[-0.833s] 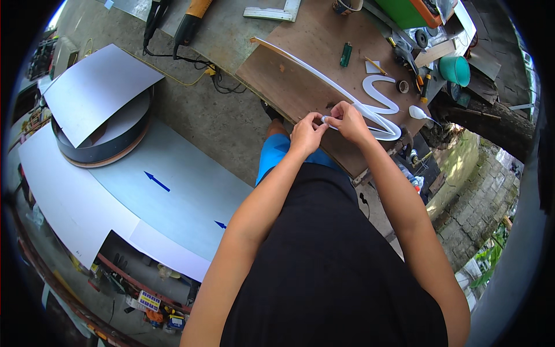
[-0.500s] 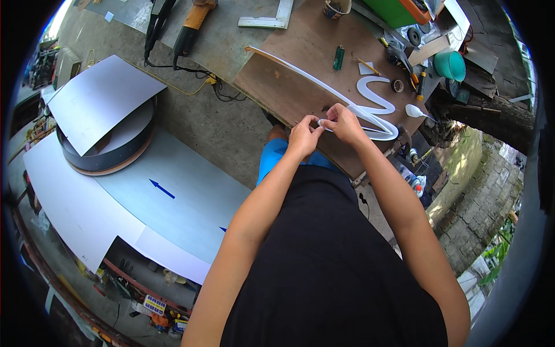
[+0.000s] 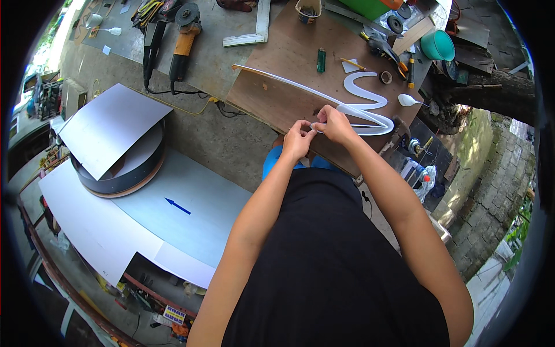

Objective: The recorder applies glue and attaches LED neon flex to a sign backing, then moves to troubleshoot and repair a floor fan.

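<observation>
My left hand (image 3: pixel 297 143) and my right hand (image 3: pixel 336 125) meet over the near edge of a brown board. Fingertips of both pinch the end of a bent white strip (image 3: pixel 381 124); the exact grip is partly hidden by the fingers. From there the strip runs right to a sharp bend, and a long narrow length stretches back to the far left. A flat, wavy white piece (image 3: pixel 350 85) lies beside it, just beyond my right hand. Whether the two are joined cannot be told.
On the table lie an angle grinder (image 3: pixel 184 43), a metal square (image 3: pixel 261 26), a green lighter (image 3: pixel 321 60), a tape roll (image 3: pixel 385 77) and a white nozzle bottle (image 3: pixel 407 100). A teal bucket (image 3: pixel 437 45) stands at right. Left, a sheet (image 3: pixel 115 130) covers a round dark form.
The whole view has shifted, so the table items sit slightly further left and higher. Both hands keep their pinch on the strip, with little change in pose.
</observation>
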Demonstrator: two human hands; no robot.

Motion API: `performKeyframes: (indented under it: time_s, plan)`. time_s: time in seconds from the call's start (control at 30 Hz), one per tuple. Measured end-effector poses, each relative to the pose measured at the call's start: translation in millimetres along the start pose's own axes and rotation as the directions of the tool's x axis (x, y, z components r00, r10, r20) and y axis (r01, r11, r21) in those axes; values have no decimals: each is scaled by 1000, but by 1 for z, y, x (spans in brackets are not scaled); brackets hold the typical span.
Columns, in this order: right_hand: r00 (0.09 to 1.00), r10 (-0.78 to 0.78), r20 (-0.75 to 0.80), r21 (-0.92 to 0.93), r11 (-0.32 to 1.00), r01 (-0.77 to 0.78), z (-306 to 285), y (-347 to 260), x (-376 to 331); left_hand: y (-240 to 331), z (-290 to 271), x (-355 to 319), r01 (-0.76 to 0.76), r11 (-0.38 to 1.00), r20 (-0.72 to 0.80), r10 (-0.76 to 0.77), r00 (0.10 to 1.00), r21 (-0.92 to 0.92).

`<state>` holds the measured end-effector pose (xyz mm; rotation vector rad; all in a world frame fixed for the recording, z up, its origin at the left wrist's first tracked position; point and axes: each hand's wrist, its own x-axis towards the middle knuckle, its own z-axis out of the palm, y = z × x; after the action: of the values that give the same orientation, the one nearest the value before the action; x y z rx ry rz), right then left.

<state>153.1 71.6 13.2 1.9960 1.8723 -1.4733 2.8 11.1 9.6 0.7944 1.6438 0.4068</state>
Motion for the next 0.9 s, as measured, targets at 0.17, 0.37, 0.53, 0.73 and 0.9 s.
performKeyframes:
  time_s: [0.17, 0.37, 0.53, 0.73, 0.9]
  plan:
    - [999, -33, -17, 20, 999, 33, 0, 1, -1, -3, 2, 4, -17, 998, 20, 18, 1000, -58]
    - [1000, -19, -3, -5, 1000, 19, -1, 1, 0, -8, 3, 6, 27, 988, 81, -14, 997, -154]
    - [1000, -22, 1, -33, 999, 22, 0, 4, 1, -10, 2, 8, 58, 975, 116, -33, 993, -216]
    - [999, -31, -19, -68, 997, 30, 0, 4, 1, -8, 4, 6, 33, 976, 90, -14, 996, -214]
    - [999, -6, -33, -21, 1000, 5, -4, -1, -4, -6, 5, 6, 21, 980, 62, -9, 998, -200]
